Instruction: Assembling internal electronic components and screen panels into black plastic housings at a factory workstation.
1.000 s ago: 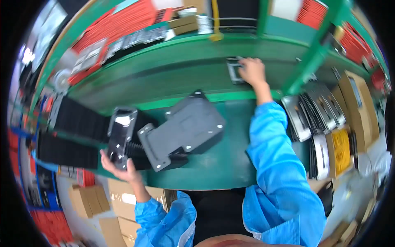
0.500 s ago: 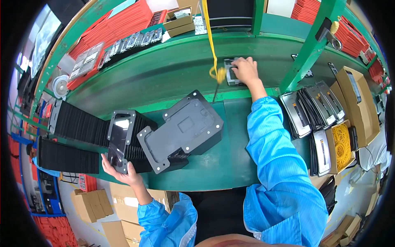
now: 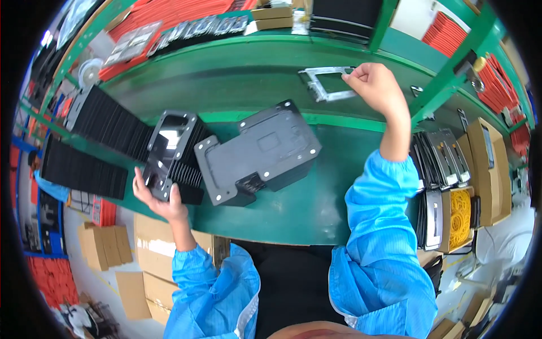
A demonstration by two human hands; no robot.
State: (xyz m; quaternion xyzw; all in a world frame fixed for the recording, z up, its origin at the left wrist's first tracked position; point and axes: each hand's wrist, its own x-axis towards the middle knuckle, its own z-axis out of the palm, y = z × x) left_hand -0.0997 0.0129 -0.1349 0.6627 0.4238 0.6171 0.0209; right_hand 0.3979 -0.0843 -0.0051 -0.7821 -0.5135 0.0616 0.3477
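Observation:
My right hand [image 3: 379, 87] pinches the right end of a thin silvery rectangular frame [image 3: 323, 94], held tilted over the back of the green bench. My left hand [image 3: 164, 198] grips the near end of a black tray [image 3: 179, 148] between thumb and fingers. In that tray lies a glossy black panel [image 3: 164, 151] with light reflected on it. The tray tops a stack of thin black trays. Right of the stack, a larger dark grey fixture block [image 3: 265, 147] with a shallow recess and bright corner studs stands on the bench.
Two rows of black trays [image 3: 107, 127] stand on the left. On the right are stacked dark panels [image 3: 443, 158], yellow cord [image 3: 460, 217] in a carton, and an open cardboard box [image 3: 497, 181]. A green post [image 3: 446, 85] rises at the back right.
My right hand has lifted the frame from the bench's back and drawn it up to the right. My left hand stays on the tray. The whole view has shifted.

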